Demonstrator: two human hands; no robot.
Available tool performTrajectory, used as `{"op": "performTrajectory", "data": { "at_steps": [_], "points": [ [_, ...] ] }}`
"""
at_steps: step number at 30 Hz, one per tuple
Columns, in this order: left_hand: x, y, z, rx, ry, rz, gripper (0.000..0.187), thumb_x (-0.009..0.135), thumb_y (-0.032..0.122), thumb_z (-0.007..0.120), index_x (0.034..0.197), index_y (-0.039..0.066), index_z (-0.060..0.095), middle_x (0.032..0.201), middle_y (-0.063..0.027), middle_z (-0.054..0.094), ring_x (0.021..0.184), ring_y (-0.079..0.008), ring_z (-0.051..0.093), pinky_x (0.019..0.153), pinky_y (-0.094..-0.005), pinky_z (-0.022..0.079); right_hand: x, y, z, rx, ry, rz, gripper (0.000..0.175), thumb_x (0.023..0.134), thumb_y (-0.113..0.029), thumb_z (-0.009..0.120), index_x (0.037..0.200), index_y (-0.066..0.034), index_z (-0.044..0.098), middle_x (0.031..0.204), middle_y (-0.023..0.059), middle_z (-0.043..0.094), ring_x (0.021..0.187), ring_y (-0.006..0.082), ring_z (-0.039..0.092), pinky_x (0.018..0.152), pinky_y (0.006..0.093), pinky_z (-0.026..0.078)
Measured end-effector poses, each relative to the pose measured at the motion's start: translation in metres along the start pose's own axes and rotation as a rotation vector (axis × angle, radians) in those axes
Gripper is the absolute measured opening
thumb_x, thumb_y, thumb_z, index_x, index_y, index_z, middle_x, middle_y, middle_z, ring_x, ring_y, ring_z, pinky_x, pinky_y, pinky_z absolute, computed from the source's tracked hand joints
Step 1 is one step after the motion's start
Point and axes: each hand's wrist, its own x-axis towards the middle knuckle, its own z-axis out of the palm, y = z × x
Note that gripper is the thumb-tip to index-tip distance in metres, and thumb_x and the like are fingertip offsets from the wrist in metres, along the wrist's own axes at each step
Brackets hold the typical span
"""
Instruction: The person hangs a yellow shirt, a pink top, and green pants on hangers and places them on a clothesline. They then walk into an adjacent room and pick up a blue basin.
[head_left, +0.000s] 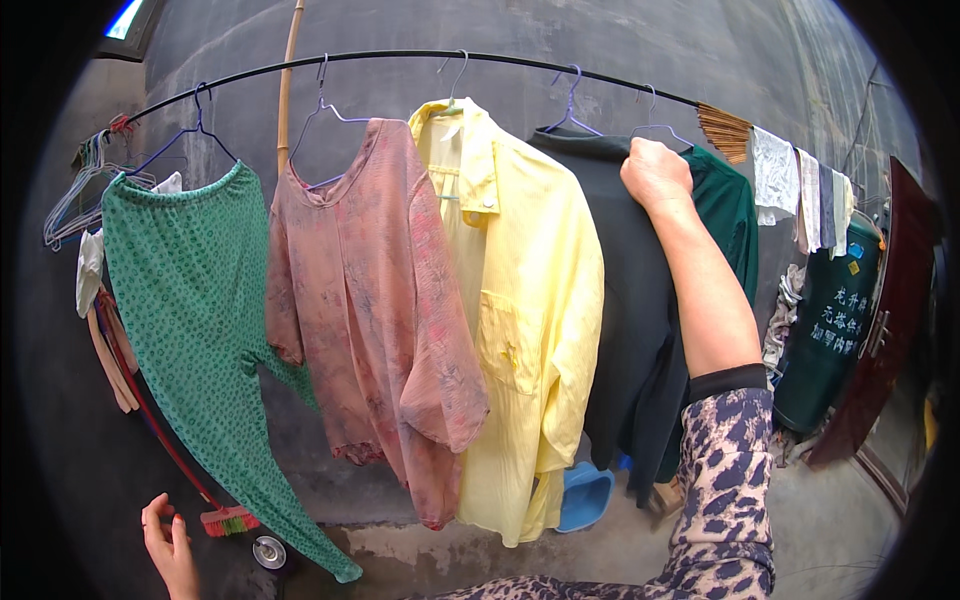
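Note:
My right hand (660, 171) is closed on the shoulder of a dark grey top (600, 217) hanging from a purple hanger (571, 105). A dark green garment (724, 202) hangs just behind that hand. My left hand (169, 541) is low at the left with its fingers apart and nothing in them. Above and to the right of it hang green patterned trousers (187, 285). Farther along the black rail (405, 54) come a pink floral blouse (360, 285) and a yellow shirt (540, 262) with a button at its collar.
Spare wire hangers (82, 199) cluster at the rail's left end. A red broom (229, 519) and a blue basin (585, 495) are below. At right are a folded fan (724, 131), small cloths (776, 176), a green tank (825, 337) bearing writing, and a dark red door (874, 315).

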Motion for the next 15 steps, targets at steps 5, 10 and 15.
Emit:
{"op": "performTrajectory", "data": {
  "at_steps": [5,10,15],
  "points": [
    [-0.004,0.007,0.008,-0.035,-0.041,-0.050,0.032,0.089,0.005,0.050,0.121,0.005,0.055,0.100,-0.0006,0.050,0.072,-0.0035,0.043,0.055,-0.0172,0.037,-0.011,-0.038,-0.009,0.086,-0.003,-0.034,0.024,0.081,-0.014,0.055,0.096,-0.0057,0.071,0.099,0.0160,0.069,0.095,0.0331,0.066,0.082,0.0398,0.053],
    [-0.010,0.012,0.010,-0.056,-0.058,-0.049,0.032,0.089,0.006,0.051,0.121,0.006,0.054,0.100,0.0001,0.050,0.068,-0.0027,0.042,0.054,-0.0168,0.035,-0.011,-0.043,-0.011,0.120,-0.015,-0.074,0.024,0.082,-0.015,0.054,0.097,-0.0053,0.070,0.099,0.0159,0.069,0.095,0.0333,0.066,0.082,0.0400,0.053],
    [-0.013,0.008,0.020,-0.112,-0.094,-0.077,0.034,0.089,0.007,0.052,0.123,0.007,0.053,0.098,0.0011,0.050,0.062,-0.0012,0.039,0.051,-0.0157,0.032,-0.020,-0.033,-0.002,0.182,0.060,-0.164,0.033,0.081,-0.018,0.055,0.108,-0.0012,0.063,0.108,0.0208,0.064,0.104,0.0337,0.060,0.089,0.0444,0.046]
  ]
}}
